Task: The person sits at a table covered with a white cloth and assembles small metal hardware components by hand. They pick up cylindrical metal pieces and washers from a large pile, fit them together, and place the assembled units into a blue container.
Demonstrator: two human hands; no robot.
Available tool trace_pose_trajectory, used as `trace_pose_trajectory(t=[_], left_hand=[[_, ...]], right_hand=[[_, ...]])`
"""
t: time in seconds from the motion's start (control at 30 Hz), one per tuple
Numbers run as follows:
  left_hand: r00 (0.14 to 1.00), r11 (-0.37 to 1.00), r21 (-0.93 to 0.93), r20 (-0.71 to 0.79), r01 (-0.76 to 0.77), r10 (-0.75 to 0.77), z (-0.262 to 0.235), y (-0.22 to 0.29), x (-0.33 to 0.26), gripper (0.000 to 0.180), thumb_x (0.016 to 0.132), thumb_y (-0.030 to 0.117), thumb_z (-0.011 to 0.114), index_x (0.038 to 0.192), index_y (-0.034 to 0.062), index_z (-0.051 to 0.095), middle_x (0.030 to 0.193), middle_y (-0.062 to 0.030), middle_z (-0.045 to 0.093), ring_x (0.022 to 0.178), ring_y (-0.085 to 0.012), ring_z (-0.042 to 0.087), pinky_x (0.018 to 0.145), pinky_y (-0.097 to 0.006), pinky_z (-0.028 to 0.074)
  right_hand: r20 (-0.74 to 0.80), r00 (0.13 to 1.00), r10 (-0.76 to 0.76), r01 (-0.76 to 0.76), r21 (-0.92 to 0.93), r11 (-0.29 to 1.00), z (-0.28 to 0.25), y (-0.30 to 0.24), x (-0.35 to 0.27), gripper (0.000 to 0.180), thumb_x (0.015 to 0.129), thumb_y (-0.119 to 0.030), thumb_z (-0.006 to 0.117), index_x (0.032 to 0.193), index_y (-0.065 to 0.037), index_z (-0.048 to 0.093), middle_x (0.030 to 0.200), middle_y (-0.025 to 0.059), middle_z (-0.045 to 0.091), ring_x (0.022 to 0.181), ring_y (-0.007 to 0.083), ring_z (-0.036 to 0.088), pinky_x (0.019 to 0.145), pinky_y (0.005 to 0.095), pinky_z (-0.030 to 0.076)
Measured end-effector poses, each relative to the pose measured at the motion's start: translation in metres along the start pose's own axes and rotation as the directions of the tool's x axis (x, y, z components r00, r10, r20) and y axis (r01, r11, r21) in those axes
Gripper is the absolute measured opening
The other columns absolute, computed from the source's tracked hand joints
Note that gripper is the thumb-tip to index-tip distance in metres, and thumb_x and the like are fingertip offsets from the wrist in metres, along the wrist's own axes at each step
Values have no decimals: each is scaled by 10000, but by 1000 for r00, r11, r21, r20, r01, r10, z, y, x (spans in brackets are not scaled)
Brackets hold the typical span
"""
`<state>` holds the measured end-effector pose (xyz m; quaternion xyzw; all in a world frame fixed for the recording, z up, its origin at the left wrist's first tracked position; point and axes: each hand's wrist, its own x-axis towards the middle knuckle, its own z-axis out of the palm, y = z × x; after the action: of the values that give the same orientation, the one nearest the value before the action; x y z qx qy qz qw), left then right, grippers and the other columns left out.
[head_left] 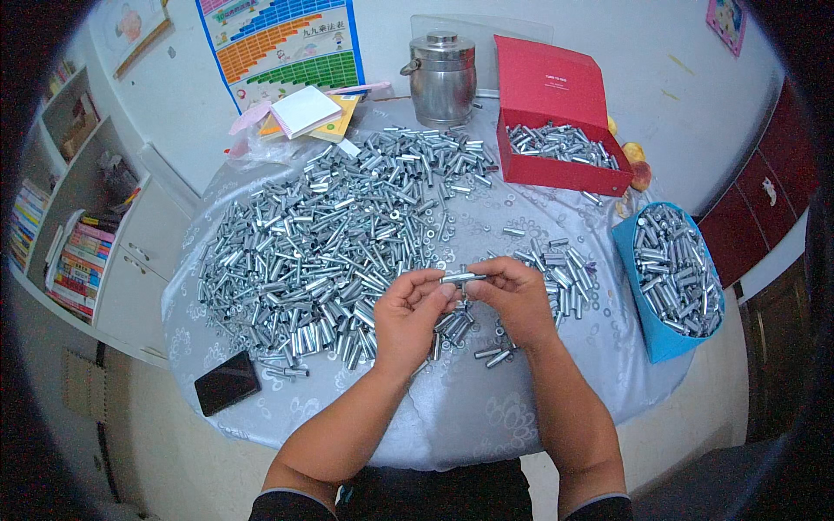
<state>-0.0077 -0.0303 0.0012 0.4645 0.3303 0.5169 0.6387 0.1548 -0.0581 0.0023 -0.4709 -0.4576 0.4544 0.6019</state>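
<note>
Over the table's middle, my left hand (408, 317) and my right hand (519, 302) meet at a short silver sleeve anchor (463, 278). Each hand pinches one end between thumb and fingers, and the piece lies nearly level. To the left and behind spreads a big heap of loose metal sleeves and bolts (321, 234). A smaller group of similar sleeves (569, 282) lies beside and behind my right hand. Washers (445, 233) are scattered on the cloth between the two groups.
A red box (565, 178) and a blue fabric bin (656, 326), both filled with metal pieces, stand on the right. A steel canister (443, 82) and stacked notepads (306, 111) are at the back. A black phone (227, 384) lies near the left edge of the cloth-covered table (460, 425).
</note>
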Motion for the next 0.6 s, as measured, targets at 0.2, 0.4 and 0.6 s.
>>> trace_pose_trajectory(t=[0.2,0.4,0.6], left_hand=[[999,999,-11,37,-30,30,-7,-3,5,224,893,-7,616,1114,-34,592,928,-128,692,821,-179,690,737,-273,573],[997,1000,-13,67,24,-23,-7,1,7,274,906,10,607,1175,-43,599,967,-144,697,825,-180,691,738,-280,577],[996,998,47,-77,36,-33,-6,11,10,220,922,29,576,1118,-64,616,965,-156,694,815,-193,695,730,-285,584]], right_hand=[[9,999,-45,45,-86,995,0,-2,0,225,831,-6,686,1056,-3,690,945,47,661,862,107,612,766,236,478],[12,997,-79,79,-80,994,-1,-1,0,218,837,-14,676,1053,0,696,942,52,664,852,107,609,760,236,473],[-221,975,-37,2,-156,988,-6,-9,4,194,857,-74,662,1030,5,696,830,40,680,761,98,606,694,239,483]])
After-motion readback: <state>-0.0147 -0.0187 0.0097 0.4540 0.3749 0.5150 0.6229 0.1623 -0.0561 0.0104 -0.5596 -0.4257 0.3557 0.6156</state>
